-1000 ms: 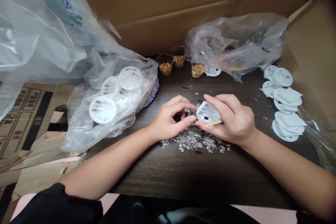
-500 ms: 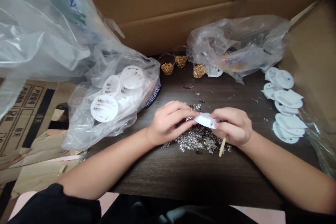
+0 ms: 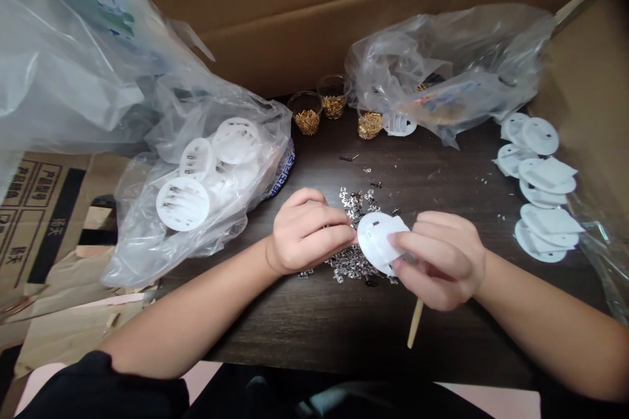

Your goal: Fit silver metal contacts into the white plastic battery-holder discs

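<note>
A white round plastic piece (image 3: pixel 377 239) with a raised block and a small dark slot is pinched in my right hand (image 3: pixel 445 258). A wooden stick (image 3: pixel 415 323) pokes out beneath that hand, its upper end hidden. My left hand (image 3: pixel 312 232) is closed at the disc's left edge, fingertips pressed together; whatever lies between them is too small to make out. Under and behind the disc spreads a pile of small silvery metal parts (image 3: pixel 351 266) on the dark table (image 3: pixel 295 327).
Three clear cups (image 3: pixel 305 119) of golden pins stand at the back. White discs (image 3: pixel 183 203) with metal parts rest on a plastic bag (image 3: pixel 132 236) at left. More white pieces (image 3: pixel 546 173) are stacked at right, near another bag (image 3: pixel 452 72) and cardboard walls (image 3: pixel 275 19).
The white disc has turned to show more of its flat face. My right hand has moved slightly right and down with the stick, and my left fingertips have shifted a little left and down.
</note>
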Demonstrator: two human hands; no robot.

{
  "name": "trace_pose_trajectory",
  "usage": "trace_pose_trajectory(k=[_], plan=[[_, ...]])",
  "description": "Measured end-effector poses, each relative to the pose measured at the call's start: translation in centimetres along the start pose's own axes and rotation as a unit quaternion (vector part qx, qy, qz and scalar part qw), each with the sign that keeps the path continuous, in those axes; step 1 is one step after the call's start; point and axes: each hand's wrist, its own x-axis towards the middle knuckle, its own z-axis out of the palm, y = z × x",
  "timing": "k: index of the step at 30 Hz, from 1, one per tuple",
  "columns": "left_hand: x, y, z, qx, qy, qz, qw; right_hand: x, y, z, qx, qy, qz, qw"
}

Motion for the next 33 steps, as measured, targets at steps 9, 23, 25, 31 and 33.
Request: trace_pose_trajectory(k=[9, 23, 25, 31, 33], plan=[[-0.2, -0.1, 0.7, -0.03, 0.021, -0.089, 0.995, 1.3, -2.0, 1.2, 0.167, 0.008, 0.461, 0.872], [-0.6, -0.6, 1.1, -0.071, 0.007, -0.116, 0.991, 3.4, -2.1, 1.2, 0.53, -0.019, 0.64, 0.556], [-0.6, -0.6, 1.0, -0.078, 0.006, -0.1, 0.992, 3.4, -2.0, 1.2, 0.523, -0.049, 0.63, 0.571], [-0.2, -0.9, 0.8, -0.122, -0.023, -0.124, 0.984, 2.8, 0.4, -1.5, 0.17, -0.105, 0.463, 0.863], [-0.2, -0.9, 0.8, -0.135, -0.038, -0.167, 0.976, 2.8, 1.2, -2.7, 0.11, -0.172, 0.398, 0.895]])
